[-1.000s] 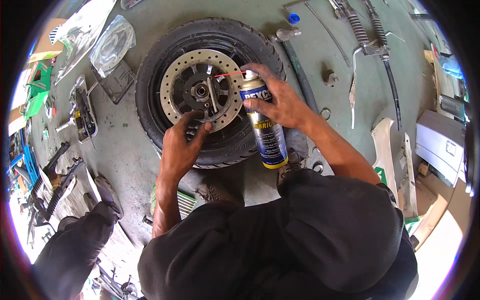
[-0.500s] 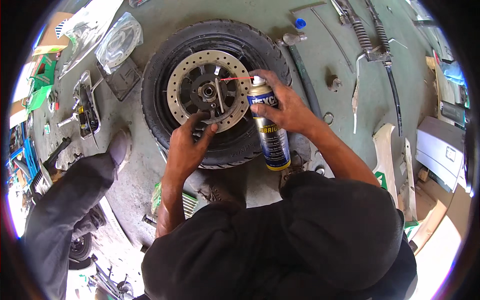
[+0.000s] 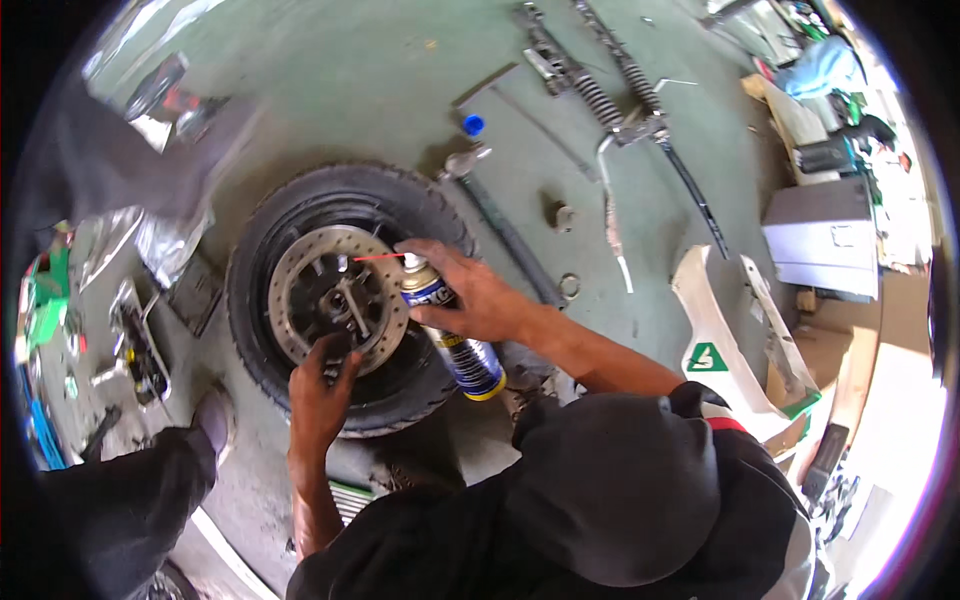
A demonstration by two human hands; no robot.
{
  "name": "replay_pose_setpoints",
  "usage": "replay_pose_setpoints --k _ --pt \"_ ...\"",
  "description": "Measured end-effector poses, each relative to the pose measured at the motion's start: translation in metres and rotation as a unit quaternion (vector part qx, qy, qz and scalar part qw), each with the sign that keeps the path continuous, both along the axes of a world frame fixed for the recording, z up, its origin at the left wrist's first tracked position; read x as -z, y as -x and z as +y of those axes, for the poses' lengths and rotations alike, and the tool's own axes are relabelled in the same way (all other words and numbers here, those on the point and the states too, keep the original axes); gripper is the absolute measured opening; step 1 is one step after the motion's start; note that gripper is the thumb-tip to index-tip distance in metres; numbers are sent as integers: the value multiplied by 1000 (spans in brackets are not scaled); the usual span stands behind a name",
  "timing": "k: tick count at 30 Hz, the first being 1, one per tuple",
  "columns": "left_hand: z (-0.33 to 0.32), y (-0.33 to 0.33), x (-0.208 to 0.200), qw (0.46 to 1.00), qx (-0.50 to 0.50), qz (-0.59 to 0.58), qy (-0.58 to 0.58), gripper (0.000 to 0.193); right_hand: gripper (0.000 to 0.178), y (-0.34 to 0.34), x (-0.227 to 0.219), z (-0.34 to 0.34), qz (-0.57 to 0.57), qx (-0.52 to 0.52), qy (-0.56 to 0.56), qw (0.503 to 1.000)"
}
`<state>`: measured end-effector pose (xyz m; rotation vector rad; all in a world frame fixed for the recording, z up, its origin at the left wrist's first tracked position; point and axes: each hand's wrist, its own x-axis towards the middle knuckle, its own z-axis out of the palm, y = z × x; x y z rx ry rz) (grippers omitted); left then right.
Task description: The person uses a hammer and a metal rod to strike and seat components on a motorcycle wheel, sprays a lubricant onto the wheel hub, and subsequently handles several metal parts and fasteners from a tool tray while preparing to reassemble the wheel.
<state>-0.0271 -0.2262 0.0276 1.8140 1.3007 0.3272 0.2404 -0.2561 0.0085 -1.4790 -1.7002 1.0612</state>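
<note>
Standing upright-tilted in my right hand (image 3: 465, 290) is a spray can (image 3: 468, 362) with a blue and yellow label. A finger of that hand rests on its white nozzle. The thin red straw (image 3: 375, 258) points left over a drilled brake disc (image 3: 290, 262) on a wheel with a black tyre (image 3: 240, 300). The wheel lies flat on the floor. By the disc's near edge my left hand (image 3: 322, 385) has its fingers curled together; what they hold is hidden. Close to those fingers, a thin light metal piece (image 3: 357, 310) crosses the hub area.
A hammer (image 3: 500, 220) and a T-shaped metal bar (image 3: 540, 125) lie right of the wheel, near a blue cap (image 3: 473, 125). Beyond are shock absorbers (image 3: 600, 105) and white panels (image 3: 715, 330). A tray of tools (image 3: 140, 350) sits left. Another person's dark-trousered leg (image 3: 130, 480) is beside me.
The view has shifted, so the wheel and both hands sit lower and further left. The can stays in my right hand. A blurred dark shape has come in at the upper left.
</note>
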Motion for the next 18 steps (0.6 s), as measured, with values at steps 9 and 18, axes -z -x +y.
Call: replay_pose_setpoints --k 9,18 --pt "20 -4 9 980 107 69 -153 48 90 -72 -61 16 -138 191 -177 956" --pt "29 -29 -4 953 223 93 -180 61 90 -115 -2 9 -138 345 -95 924"
